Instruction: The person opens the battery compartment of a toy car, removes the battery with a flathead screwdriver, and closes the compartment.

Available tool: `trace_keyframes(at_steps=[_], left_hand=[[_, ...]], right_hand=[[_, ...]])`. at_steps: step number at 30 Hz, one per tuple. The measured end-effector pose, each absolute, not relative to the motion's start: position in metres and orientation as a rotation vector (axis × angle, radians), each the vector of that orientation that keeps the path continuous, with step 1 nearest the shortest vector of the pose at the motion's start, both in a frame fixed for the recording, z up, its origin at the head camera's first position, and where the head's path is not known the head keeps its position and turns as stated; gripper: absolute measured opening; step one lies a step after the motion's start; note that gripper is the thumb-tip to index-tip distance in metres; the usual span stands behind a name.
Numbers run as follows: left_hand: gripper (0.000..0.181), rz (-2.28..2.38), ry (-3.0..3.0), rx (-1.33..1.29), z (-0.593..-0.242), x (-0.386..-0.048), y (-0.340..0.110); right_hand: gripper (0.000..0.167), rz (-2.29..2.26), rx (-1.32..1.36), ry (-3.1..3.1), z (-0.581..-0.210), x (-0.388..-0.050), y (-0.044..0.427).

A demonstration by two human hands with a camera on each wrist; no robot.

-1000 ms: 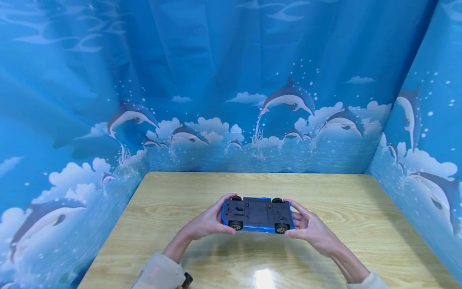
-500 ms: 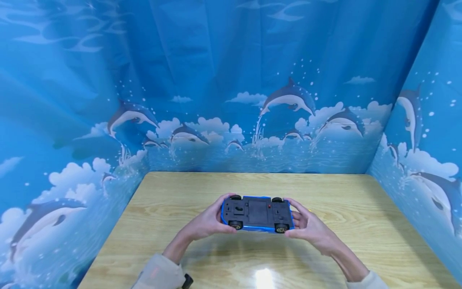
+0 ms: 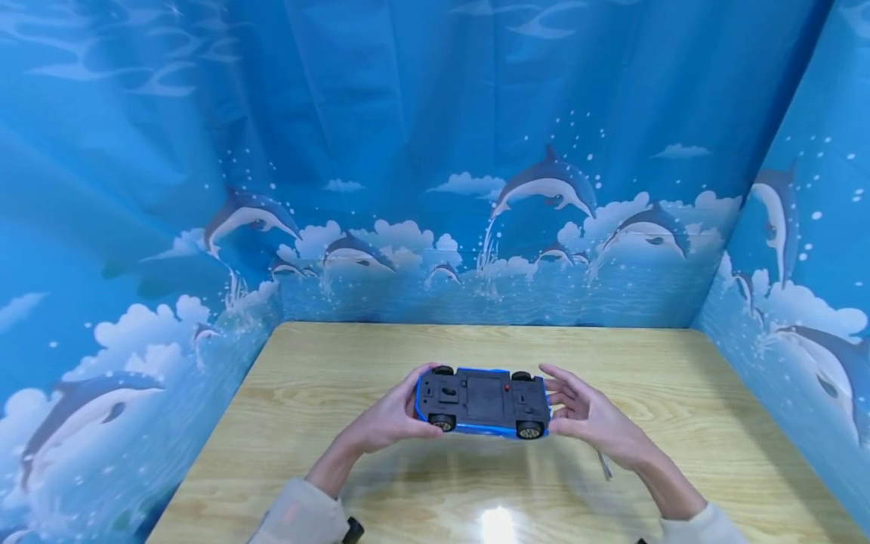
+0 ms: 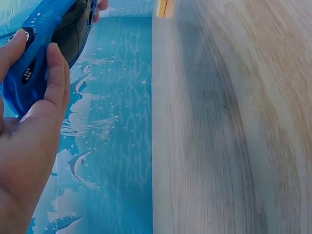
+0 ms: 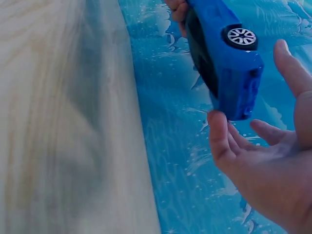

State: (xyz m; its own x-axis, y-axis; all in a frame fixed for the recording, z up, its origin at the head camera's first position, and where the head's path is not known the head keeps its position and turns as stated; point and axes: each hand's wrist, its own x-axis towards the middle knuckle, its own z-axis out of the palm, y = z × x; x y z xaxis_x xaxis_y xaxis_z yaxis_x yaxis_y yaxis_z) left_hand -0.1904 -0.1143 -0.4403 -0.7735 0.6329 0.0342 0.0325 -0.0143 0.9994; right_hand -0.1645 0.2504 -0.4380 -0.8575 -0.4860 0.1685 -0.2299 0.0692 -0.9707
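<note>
A blue toy car [image 3: 485, 399] is held above the table with its black underside and wheels turned toward the head camera. My left hand [image 3: 387, 412] grips its left end, thumb at the near wheel and fingers behind. In the left wrist view, the fingers of the left hand [image 4: 34, 122] lie along the blue body beside the dark windows. My right hand [image 3: 598, 419] is spread at the car's right end, no longer gripping it. In the right wrist view, one fingertip of the right hand [image 5: 273, 161] is at the car's lower corner; whether it touches I cannot tell.
The wood-grain table [image 3: 326, 355] lies beneath both hands. A blue dolphin-print curtain [image 3: 408, 151] encloses its back and sides. A thin greyish thing [image 3: 605, 465] shows below the right hand. A yellow-orange piece [image 4: 166, 7] appears at the top of the left wrist view.
My right hand has let go of the car's right end and moved slightly right, its fingers spreading. The left hand and the car have hardly moved.
</note>
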Motion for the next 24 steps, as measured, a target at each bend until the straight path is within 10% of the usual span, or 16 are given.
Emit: trace_keyframes(at_steps=[24], left_hand=[[0.098,1.831,1.808,0.743,-0.444,-0.186,-0.108]], right_hand=[[0.041,-1.425,-1.028,2.730,-0.395,-0.184,0.201]])
